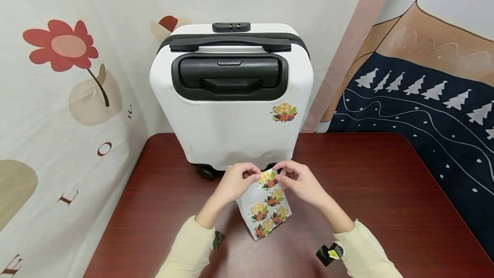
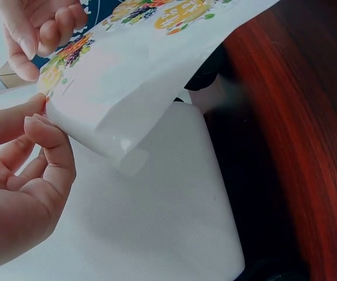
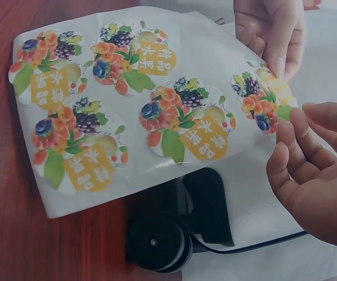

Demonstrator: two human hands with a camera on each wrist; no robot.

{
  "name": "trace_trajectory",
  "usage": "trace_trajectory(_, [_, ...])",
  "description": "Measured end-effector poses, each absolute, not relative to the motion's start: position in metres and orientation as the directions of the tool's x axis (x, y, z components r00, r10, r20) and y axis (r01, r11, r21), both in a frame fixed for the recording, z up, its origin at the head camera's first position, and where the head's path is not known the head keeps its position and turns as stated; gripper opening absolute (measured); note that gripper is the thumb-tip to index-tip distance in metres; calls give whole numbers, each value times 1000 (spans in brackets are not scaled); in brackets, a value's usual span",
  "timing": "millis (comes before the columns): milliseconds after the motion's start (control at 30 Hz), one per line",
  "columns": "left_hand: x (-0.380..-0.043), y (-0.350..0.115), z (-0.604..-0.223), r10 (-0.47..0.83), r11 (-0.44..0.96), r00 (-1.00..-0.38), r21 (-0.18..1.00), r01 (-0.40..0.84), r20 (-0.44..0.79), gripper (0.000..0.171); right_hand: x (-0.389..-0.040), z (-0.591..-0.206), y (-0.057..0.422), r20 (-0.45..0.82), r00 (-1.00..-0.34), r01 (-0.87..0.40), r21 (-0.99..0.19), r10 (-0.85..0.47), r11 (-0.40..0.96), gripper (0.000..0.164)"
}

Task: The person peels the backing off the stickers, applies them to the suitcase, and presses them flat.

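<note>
A white sheet of fruit stickers (image 1: pixel 251 198) hangs at a tilt between both hands, its upper edge close to the suitcase's lower front. My left hand (image 1: pixel 235 181) pinches the upper left part of the sheet between thumb and index finger. At the upper right corner, my right hand (image 1: pixel 302 183) pinches the edge beside the topmost fruit sticker (image 3: pixel 262 96). Whether that sticker is lifted from its backing cannot be told. The white suitcase (image 1: pixel 231 132) stands upright behind the hands and bears one matching fruit sticker (image 1: pixel 284 113) on its upper right front.
The suitcase's black wheel (image 3: pixel 156 240) sits on the reddish-brown table (image 1: pixel 366 209). Its black handle recess (image 1: pixel 229 76) faces forward. Printed cloth (image 1: pixel 417 110) hangs behind and right of the table, and a flower-patterned cloth (image 1: pixel 46 140) at the left.
</note>
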State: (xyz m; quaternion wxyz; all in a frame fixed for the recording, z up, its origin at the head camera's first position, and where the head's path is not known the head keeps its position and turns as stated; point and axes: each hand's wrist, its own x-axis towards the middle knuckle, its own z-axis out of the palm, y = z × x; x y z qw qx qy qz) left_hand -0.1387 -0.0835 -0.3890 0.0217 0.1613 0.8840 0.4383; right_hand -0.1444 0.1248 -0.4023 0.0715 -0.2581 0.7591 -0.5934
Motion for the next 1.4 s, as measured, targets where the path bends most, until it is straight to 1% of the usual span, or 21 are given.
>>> trace_trajectory(233, [-138, -83, -389, 341, 546, -931, 779, 308, 129, 6, -143, -399, 121, 181, -859, -313, -926, -479, 211, 16])
trace_trajectory(467, [-136, -82, -388, 342, 539, -930, 782, 313, 136, 7, -134, -378, 115, 183, -856, -332, -911, -484, 243, 11])
trace_trajectory(733, [-137, -82, -390, 354, 538, -920, 769, 346, 166, 6, -135, -381, 113, 157, -871, -301, -919, -465, 253, 8])
trace_trajectory(933, [-137, -81, -391, 354, 543, -921, 767, 342, 160, 6, -134, -376, 111, 142, -880, -295, -911, -452, 288, 4])
trace_trajectory(1167, [-137, -83, -389, 352, 531, -928, 790, 306, 123, 10, -134, -373, 110, 138, -880, -301, -903, -455, 307, 4])
trace_trajectory(1400, [-137, -85, -391, 362, 547, -926, 780, 302, 105, 13, -134, -374, 111, 150, -880, -319, -890, -451, 325, 5])
